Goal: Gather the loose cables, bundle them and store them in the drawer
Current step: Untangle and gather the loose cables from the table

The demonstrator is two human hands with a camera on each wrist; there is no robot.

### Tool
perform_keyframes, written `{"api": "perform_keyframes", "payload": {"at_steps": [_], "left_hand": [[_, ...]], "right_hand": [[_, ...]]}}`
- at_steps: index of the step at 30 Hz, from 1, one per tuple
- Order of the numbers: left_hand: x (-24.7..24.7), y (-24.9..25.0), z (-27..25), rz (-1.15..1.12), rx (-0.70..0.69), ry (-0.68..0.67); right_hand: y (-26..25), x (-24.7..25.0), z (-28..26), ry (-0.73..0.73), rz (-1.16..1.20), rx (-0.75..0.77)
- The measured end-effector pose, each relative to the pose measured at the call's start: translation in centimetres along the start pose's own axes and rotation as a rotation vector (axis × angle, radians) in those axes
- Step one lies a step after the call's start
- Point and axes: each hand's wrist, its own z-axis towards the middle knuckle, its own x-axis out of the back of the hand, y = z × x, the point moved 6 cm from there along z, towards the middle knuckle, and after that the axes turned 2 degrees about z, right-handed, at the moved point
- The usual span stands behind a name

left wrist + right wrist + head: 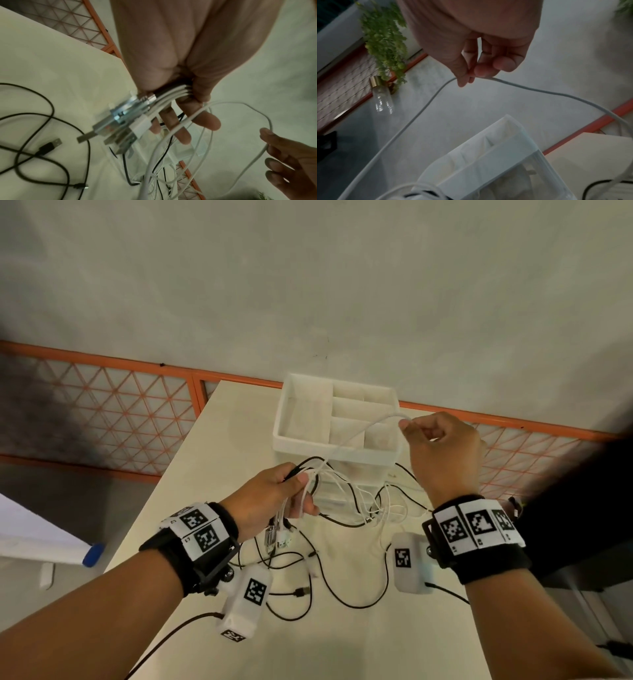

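Left hand [274, 494], centre of the head view, grips a bunch of white and black cable ends [173, 92]; their metal USB plugs [120, 121] stick out below the fist. Right hand [442, 446], right of centre, pinches a single thin white cable [530, 89] between thumb and fingertips and holds it raised over the white plastic compartment organiser box [301, 440] at the far end of the pale desk [359, 628]. I take this box, or the clear unit under it, for the drawer; I cannot tell which.

Loose black cables [329, 587] lie looped on the desk in the lower middle of the frame, crossing each other and some white strands.

Risks, as I judge them:
- The pinch is light; the white cable may slip out if it snags.
- The raised loop hangs close to the box rim and could catch there and drag the box.
- Desk cables are tangled, so pulling one may tighten a knot or pull the others off the edge.
- The plugs sit unevenly, so the bunch may splay.
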Motion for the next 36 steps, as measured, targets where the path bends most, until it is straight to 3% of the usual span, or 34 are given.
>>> {"api": "perform_keyframes", "payload": {"at_steps": [8, 13, 18, 20, 23, 26, 31, 34, 36], "left_hand": [[0.6, -1.5, 0.0, -0.08, 0.052, 0.007], [0.6, -0.2, -0.2, -0.053, 0.037, 0.021], [1.3, 2.7, -0.5, 0.093, -0.051, 0.093], [2.0, 3.6, -0.5, 0.084, -0.085, 0.141], [2.6, 3.5, -0.3, 0.183, -0.07, 0.179], [2.7, 2.4, 0.2, 0.307, -0.019, 0.233], [2.5, 1.3, 0.6, 0.273, 0.029, 0.29], [2.7, 1.9, 0.5, 0.299, 0.001, 0.334], [2.9, 2.5, 0.2, 0.329, -0.039, 0.362]], "right_hand": [[3.9, 0.2, 0.1, 0.058, 0.0, -0.157], [7.7, -1.5, -1.2, -0.174, -0.191, -0.251], [14.4, -1.8, -2.8, -0.435, -0.522, -0.504], [15.6, -1.0, -2.6, -0.439, -0.625, -0.553], [13.3, -0.1, -0.1, -0.329, -0.543, -0.404], [7.8, 0.5, 2.9, -0.196, -0.202, -0.125], [0.7, 2.1, 4.3, -0.138, 0.24, 0.141], [1.4, 1.7, 4.3, -0.178, 0.352, 0.094], [3.9, 0.9, 3.5, -0.23, 0.24, 0.028]]}}
